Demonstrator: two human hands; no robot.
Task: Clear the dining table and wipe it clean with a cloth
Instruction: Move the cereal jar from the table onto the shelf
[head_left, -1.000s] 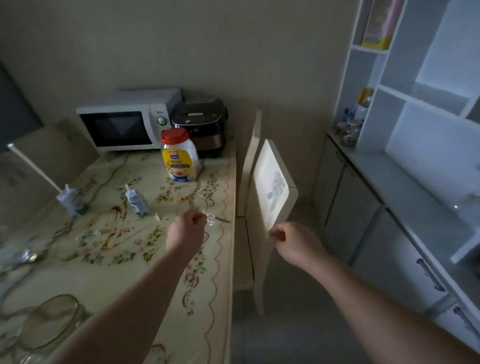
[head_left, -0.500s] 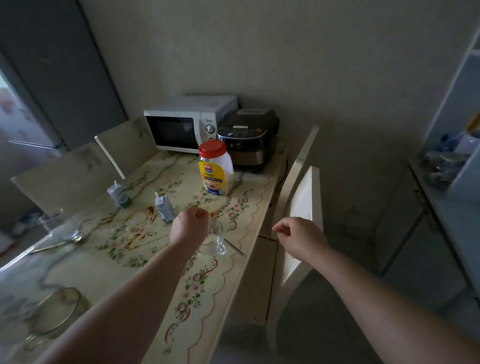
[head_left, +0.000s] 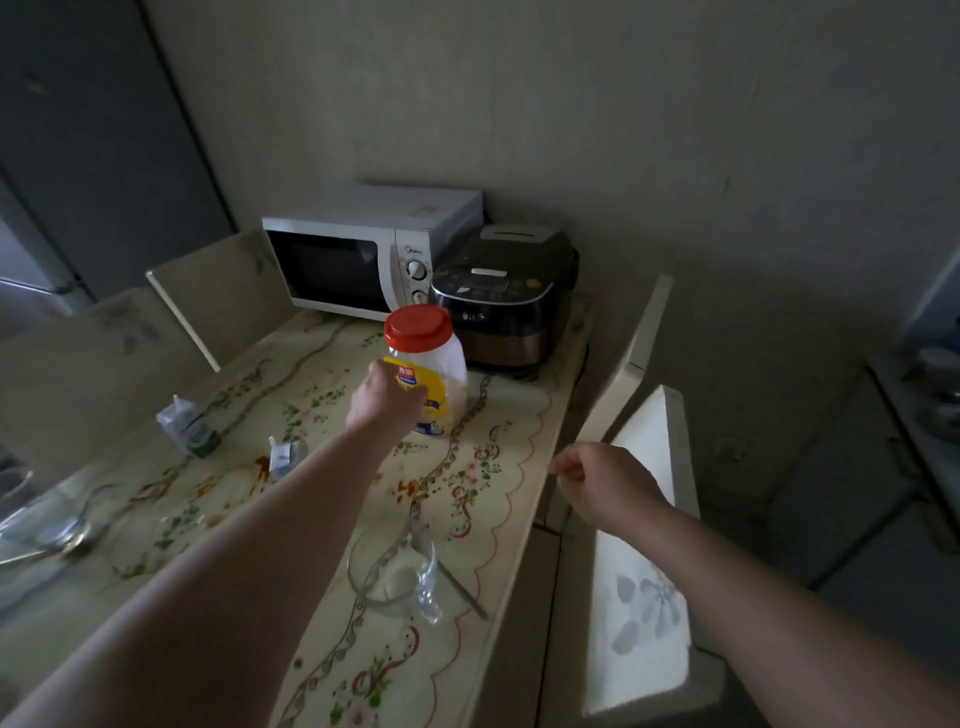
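One jar (head_left: 439, 358), left hand (head_left: 383, 401) maybe gripping it; right hand (head_left: 607, 486) loosely curled.

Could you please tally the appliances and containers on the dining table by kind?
Appliances: 2, the microwave and the rice cooker
Jars: 1, the red-lidded jar
Cartons: 2, the left carton and the right carton
Glass vessels: 2, the mug and the bowl; the blurred left edge may hide more
Total: 7
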